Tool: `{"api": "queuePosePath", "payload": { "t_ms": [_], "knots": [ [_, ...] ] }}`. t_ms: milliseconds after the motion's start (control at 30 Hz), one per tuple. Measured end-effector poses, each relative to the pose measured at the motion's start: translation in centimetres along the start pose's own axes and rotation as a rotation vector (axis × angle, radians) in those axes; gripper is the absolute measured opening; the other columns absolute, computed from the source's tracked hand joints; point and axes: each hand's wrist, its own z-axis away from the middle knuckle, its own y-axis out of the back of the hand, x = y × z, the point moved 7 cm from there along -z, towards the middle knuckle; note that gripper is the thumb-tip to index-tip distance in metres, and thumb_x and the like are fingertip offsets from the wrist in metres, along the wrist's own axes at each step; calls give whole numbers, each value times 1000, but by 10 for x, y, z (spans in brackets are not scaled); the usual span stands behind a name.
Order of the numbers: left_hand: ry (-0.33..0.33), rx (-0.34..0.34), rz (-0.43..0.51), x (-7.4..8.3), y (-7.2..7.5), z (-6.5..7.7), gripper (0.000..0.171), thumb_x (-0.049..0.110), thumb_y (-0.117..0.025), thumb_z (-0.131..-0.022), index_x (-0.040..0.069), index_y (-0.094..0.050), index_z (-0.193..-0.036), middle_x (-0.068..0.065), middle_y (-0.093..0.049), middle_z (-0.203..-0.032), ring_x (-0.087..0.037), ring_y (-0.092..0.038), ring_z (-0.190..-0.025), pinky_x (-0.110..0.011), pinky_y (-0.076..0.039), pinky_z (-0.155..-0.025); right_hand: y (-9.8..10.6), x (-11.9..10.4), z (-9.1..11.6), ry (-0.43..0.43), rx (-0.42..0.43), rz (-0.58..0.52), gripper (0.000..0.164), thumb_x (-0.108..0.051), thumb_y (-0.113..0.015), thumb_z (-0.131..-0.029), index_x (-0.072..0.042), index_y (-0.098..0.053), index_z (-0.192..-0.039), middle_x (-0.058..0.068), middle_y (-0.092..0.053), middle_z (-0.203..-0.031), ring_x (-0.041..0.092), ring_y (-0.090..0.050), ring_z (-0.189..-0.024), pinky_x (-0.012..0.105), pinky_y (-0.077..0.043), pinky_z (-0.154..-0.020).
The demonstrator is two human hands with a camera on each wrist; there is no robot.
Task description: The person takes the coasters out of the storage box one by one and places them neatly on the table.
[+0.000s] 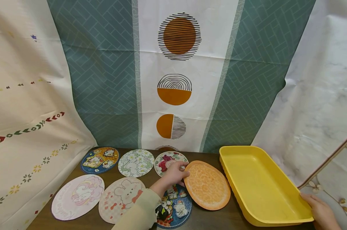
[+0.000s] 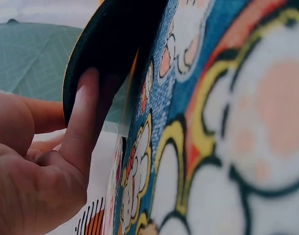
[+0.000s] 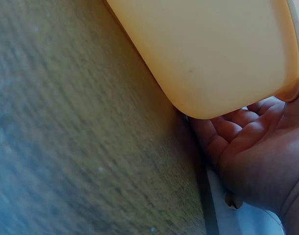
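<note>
My left hand (image 1: 173, 175) pinches the left edge of an orange, fruit-patterned round placemat (image 1: 209, 187). In the left wrist view, the thumb and fingers sit on either side of that edge, and the dark underside (image 2: 107, 41) is tilted up. Below the wrist lies a blue denim-look placemat (image 1: 181, 209) with cartoon animals, partly covered by the sleeve. A floral placemat (image 1: 163, 162) is partly behind the hand. My right hand (image 1: 320, 209) grips the right side of a yellow tray (image 1: 265, 182) near its front corner; its fingers (image 3: 227, 128) reach around the outside wall.
More round placemats lie to the left: blue and orange (image 1: 100, 159), green floral (image 1: 136, 163), pink unicorn (image 1: 78, 197) and pink rabbit (image 1: 120, 198). They rest on a dark wooden table (image 1: 213, 218). Patterned cloth (image 1: 104, 80) hangs behind, and pale cloths flank both sides.
</note>
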Motion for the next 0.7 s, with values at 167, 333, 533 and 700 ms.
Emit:
{"api": "queuePosePath", "payload": {
  "t_ms": [167,333,533,700],
  "knots": [
    [15,13,11,-2,1,0,58,12,-70,-97,-6,-47,-146,-17,-69,-107,-27,-74,-77,-40,-60,-57,1,2,-2,-4,16,8,71,-53,-36,-107,15,-39,-128,8,-62,-86,27,-63,-76,42,-57,-67],
    [41,9,-18,-2,3,-1,57,10,-72,-94,-10,-48,-143,-18,-70,-107,-27,-74,-79,-39,-61,-60,0,1,-1,-5,17,12,70,-53,-35,-107,14,-41,-127,8,-62,-86,27,-63,-77,43,-56,-67],
    [12,-1,-111,2,5,-3,55,-3,-72,-89,-14,-51,-139,-22,-72,-107,-27,-74,-82,-39,-62,-65,0,0,-1,-9,38,18,69,-53,-37,-107,13,-43,-124,8,-62,-85,28,-62,-76,42,-56,-66],
    [-11,33,-256,6,9,-3,54,-5,-77,-84,-12,-57,-134,-18,-72,-106,-23,-70,-89,-38,-61,-73,2,3,0,-21,61,26,68,-55,-38,-106,11,-46,-120,8,-61,-84,28,-62,-75,42,-55,-65]
  ]
}}
